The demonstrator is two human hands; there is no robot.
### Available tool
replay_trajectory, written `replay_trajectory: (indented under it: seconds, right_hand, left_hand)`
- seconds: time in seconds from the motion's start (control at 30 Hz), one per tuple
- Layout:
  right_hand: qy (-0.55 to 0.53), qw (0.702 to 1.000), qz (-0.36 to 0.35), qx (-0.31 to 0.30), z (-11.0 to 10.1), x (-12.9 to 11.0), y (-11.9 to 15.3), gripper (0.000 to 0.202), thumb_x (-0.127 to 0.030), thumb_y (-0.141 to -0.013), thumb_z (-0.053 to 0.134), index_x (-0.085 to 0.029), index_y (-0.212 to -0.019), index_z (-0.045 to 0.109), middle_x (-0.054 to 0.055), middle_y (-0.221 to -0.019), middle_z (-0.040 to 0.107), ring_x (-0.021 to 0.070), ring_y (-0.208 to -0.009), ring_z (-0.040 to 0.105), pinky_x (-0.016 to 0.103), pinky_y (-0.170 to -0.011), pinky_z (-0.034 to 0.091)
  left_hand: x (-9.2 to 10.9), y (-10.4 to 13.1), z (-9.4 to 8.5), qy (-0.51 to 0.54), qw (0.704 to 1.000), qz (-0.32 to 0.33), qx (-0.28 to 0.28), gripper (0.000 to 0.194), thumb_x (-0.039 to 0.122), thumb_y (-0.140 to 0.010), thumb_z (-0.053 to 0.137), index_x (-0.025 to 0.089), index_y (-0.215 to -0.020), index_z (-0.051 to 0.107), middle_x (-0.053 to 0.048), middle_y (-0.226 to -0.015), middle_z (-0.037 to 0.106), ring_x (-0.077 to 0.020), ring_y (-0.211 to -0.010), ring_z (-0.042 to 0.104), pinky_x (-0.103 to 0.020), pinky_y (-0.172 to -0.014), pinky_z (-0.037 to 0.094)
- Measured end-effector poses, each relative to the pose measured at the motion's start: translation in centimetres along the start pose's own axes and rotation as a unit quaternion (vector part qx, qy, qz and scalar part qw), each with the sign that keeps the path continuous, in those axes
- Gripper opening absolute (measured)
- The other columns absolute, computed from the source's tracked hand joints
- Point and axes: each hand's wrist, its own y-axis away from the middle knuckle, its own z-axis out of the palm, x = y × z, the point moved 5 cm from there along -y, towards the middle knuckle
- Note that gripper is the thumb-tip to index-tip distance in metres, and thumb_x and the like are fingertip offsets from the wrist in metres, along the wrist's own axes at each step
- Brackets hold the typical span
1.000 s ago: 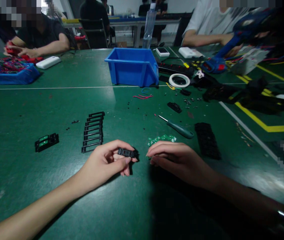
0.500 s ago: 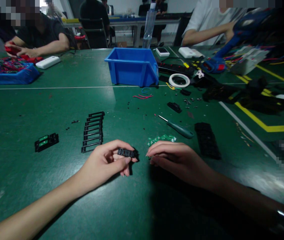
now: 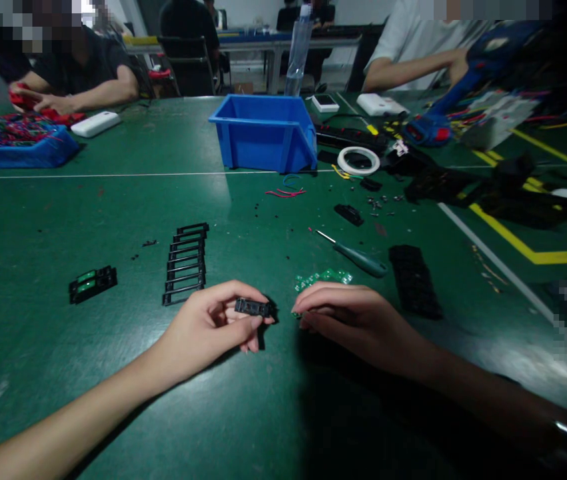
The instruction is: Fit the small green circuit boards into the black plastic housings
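Between the thumb and fingers of my left hand (image 3: 223,317) is a small black plastic part (image 3: 253,307), held just above the table. My right hand (image 3: 346,317) is to its right, with fingertips pinched on a small green piece (image 3: 296,315), mostly hidden by the fingers. Several small green boards (image 3: 326,275) lie just beyond my right hand. A row of black frame parts (image 3: 186,263) lies beyond my left wrist, and a black part with green inserts (image 3: 92,285) is farther left. The green-handled screwdriver (image 3: 360,258) and a dark ribbed block (image 3: 414,281) lie to the right.
A blue bin (image 3: 266,137) stands at the back centre, beside a white tape ring (image 3: 358,161). Screws and wires are scattered nearby. Far left is a blue tray (image 3: 28,155) of wires. Other people sit across the table; a blue power tool (image 3: 433,127) is at right.
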Motion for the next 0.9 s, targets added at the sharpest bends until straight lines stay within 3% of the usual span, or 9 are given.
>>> replay_trajectory:
  seconds: [0.9]
  right_hand:
    - [-0.002,1.000,0.001,-0.005,-0.01,0.21,0.05,0.013,-0.019,-0.097,0.063,-0.018,-0.104,0.074,0.007,-0.102,0.072,0.0166,-0.092,0.068,0.029,-0.080,0.052]
  left_hand:
    - [-0.01,0.01,0.03,0.000,1.000,0.020,-0.014,0.017,0.013,-0.092,0.066,0.015,-0.109,0.067,-0.006,-0.098,0.075,-0.0097,-0.067,0.069,-0.023,-0.065,0.059]
